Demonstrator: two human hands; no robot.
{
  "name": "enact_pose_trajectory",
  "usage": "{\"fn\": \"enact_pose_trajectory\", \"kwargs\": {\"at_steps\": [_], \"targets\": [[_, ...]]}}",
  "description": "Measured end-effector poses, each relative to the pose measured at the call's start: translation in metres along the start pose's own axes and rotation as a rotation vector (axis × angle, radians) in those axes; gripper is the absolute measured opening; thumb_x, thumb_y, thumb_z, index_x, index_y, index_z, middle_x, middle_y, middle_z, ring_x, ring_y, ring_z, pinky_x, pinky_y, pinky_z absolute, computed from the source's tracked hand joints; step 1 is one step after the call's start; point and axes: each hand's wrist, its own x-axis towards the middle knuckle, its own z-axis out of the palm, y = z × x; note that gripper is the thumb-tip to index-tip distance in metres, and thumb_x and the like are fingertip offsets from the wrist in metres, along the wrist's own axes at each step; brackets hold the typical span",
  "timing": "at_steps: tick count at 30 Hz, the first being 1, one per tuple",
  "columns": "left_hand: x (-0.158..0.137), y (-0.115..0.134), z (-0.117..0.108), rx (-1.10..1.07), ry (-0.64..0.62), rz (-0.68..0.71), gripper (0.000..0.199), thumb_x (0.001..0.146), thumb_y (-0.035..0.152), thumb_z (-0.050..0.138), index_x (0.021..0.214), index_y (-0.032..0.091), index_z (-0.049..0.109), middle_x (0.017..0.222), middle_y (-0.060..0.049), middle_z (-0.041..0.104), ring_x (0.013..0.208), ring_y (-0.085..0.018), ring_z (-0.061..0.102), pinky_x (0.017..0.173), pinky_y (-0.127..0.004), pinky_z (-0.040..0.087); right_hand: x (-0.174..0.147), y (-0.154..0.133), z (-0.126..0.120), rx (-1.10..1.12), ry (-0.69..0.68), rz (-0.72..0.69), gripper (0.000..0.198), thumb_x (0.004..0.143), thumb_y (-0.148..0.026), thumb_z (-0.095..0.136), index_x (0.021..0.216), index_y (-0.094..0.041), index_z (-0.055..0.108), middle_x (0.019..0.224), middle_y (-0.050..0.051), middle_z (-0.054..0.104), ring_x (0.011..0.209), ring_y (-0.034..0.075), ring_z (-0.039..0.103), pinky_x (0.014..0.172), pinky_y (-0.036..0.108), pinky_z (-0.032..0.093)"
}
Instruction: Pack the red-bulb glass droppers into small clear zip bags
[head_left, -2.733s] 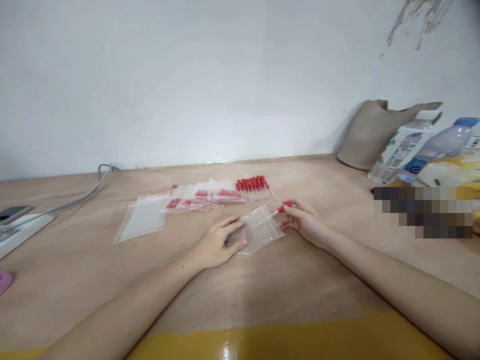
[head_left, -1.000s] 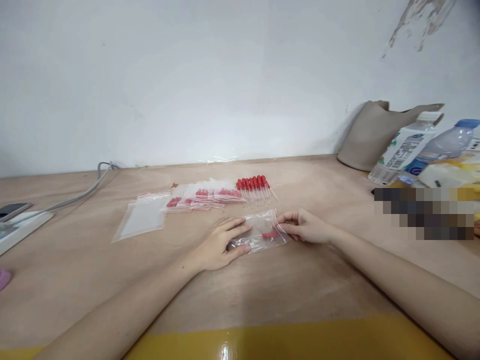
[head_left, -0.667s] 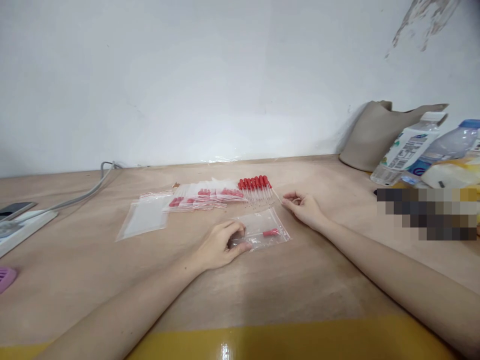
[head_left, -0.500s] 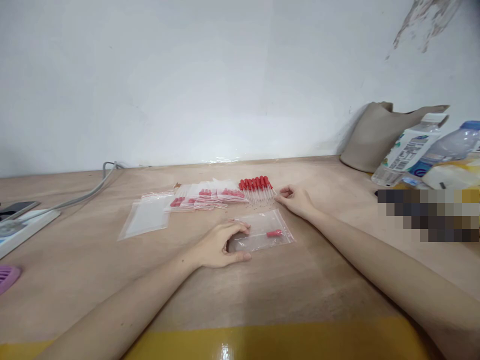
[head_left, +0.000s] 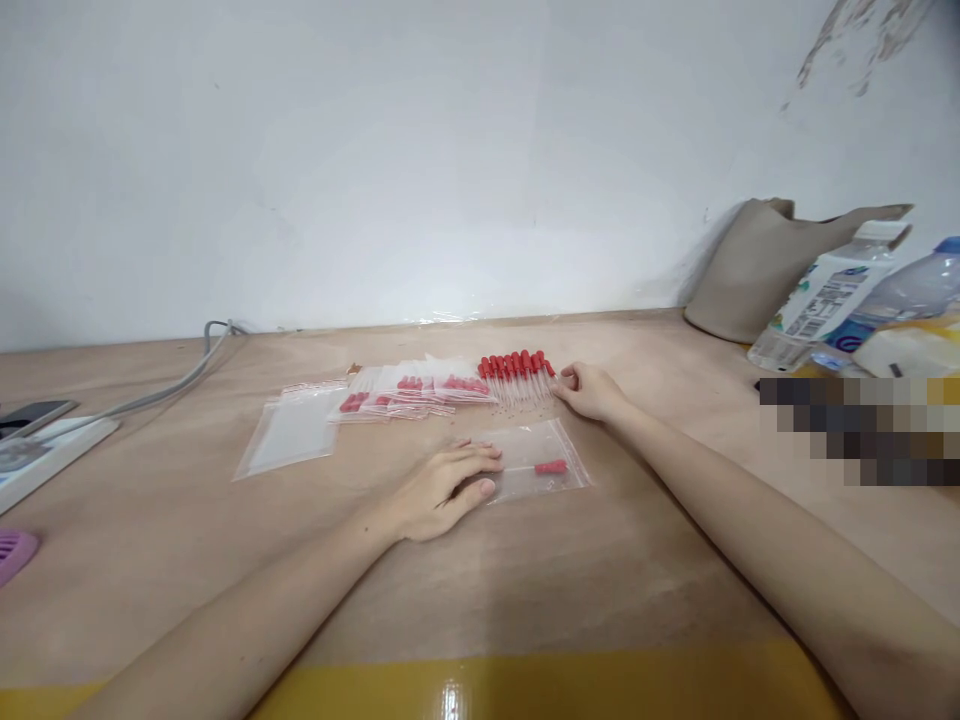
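A clear zip bag (head_left: 525,485) lies flat on the table, with a single red-bulbed dropper (head_left: 551,467) inside. My left hand (head_left: 450,488) rests on the bag's left end, fingers stretched out and thumb apart, gripping nothing. Behind the bag, several red-bulbed droppers (head_left: 514,365) lie side by side with their thin clear stems toward me. At the right end of that row, my right hand (head_left: 592,392) has its thumb and fingertips pinched together on the outermost dropper (head_left: 550,369); its lower stem is hard to make out.
Filled bags (head_left: 412,388) with red bulbs showing overlap left of the row. Flat bags (head_left: 292,430) are stacked farther left. A grey cable (head_left: 169,392) runs to a white power strip (head_left: 67,450). Plastic bottles (head_left: 832,295) and a grey container (head_left: 739,270) stand back right.
My left hand has flattened, its thumb drawing closer to its fingers over the bag. My right fingers have closed at the row's end, and the outermost dropper has shifted slightly right.
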Motion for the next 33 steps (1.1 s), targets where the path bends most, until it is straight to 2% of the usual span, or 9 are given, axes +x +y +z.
{"fn": "enact_pose_trajectory", "kwargs": {"at_steps": [9,12,16,19,22,25,27,30,33], "targets": [[0.001,0.004,0.002,-0.045,0.029,-0.05,0.014,0.091,0.029,0.042,0.087,0.019,0.051,0.119,-0.009,0.057,0.112,-0.023,0.052,0.089,-0.038,0.044,-0.011,-0.016,0.003,-0.237,0.017,0.005,0.029,0.082,-0.018,0.042,0.107,-0.007,0.051,0.101,0.024,0.056,0.091,0.032,0.058,0.074,0.039,0.043],[0.001,0.004,0.002,-0.034,0.029,-0.045,0.012,0.09,0.028,0.043,0.087,0.019,0.05,0.12,-0.009,0.056,0.112,-0.023,0.052,0.088,-0.038,0.044,-0.016,-0.016,0.003,-0.283,0.053,-0.002,0.031,0.081,-0.012,0.038,0.109,-0.007,0.048,0.105,0.024,0.053,0.092,0.032,0.057,0.074,0.04,0.043],[0.001,0.002,0.004,-0.013,0.033,-0.019,0.017,0.089,0.027,0.046,0.103,0.02,0.051,0.121,-0.008,0.055,0.112,-0.022,0.051,0.094,-0.038,0.042,-0.016,-0.013,0.003,-0.305,0.141,-0.071,0.035,0.081,-0.011,0.036,0.114,-0.01,0.046,0.107,0.023,0.05,0.091,0.031,0.056,0.074,0.04,0.044],[0.001,-0.001,0.005,-0.001,0.036,-0.007,0.026,0.088,0.028,0.048,0.113,0.02,0.05,0.12,-0.008,0.056,0.113,-0.021,0.051,0.097,-0.038,0.04,-0.011,-0.009,0.003,-0.113,0.246,-0.045,0.041,0.083,-0.017,0.036,0.123,-0.009,0.039,0.106,0.021,0.05,0.093,0.029,0.055,0.079,0.041,0.044],[0.001,-0.003,0.006,0.007,0.042,0.0,0.03,0.088,0.03,0.048,0.117,0.021,0.05,0.121,-0.007,0.056,0.113,-0.021,0.051,0.099,-0.038,0.039,-0.011,-0.006,0.003,0.273,0.292,-0.011,0.059,0.082,-0.019,0.038,0.137,-0.011,0.017,0.096,0.013,0.053,0.086,0.024,0.057,0.078,0.037,0.047],[0.001,-0.003,0.005,0.016,0.044,0.004,0.031,0.088,0.03,0.049,0.117,0.02,0.05,0.121,-0.007,0.056,0.113,-0.021,0.051,0.1,-0.039,0.039,-0.026,-0.006,0.002,0.725,0.186,0.04,0.086,0.074,-0.019,0.045,0.139,-0.02,-0.012,0.081,0.001,0.051,0.062,0.016,0.058,0.058,0.031,0.051],[0.001,-0.003,0.005,0.02,0.042,0.004,0.032,0.087,0.03,0.05,0.117,0.02,0.05,0.12,-0.007,0.057,0.113,-0.021,0.051,0.1,-0.039,0.038,-0.043,-0.007,0.0,0.939,0.094,0.062,0.1,0.068,-0.018,0.051,0.136,-0.024,-0.022,0.076,-0.003,0.049,0.053,0.013,0.056,0.048,0.027,0.05],[0.002,-0.003,0.005,0.012,0.042,0.009,0.032,0.087,0.03,0.05,0.118,0.019,0.05,0.12,-0.008,0.056,0.113,-0.021,0.051,0.1,-0.039,0.039,-0.068,-0.007,-0.006,1.058,0.048,0.088,0.109,0.062,-0.016,0.058,0.137,-0.026,-0.02,0.071,-0.006,0.05,0.048,0.011,0.056,0.044,0.025,0.051],[0.002,-0.004,0.006,0.011,0.04,0.013,0.033,0.088,0.03,0.05,0.119,0.019,0.049,0.122,-0.008,0.055,0.114,-0.022,0.05,0.099,-0.04,0.039,-0.081,-0.006,-0.01,1.091,0.123,0.127,0.103,0.061,-0.017,0.059,0.138,-0.024,-0.009,0.063,-0.008,0.05,0.045,0.011,0.056,0.041,0.024,0.05]]}}
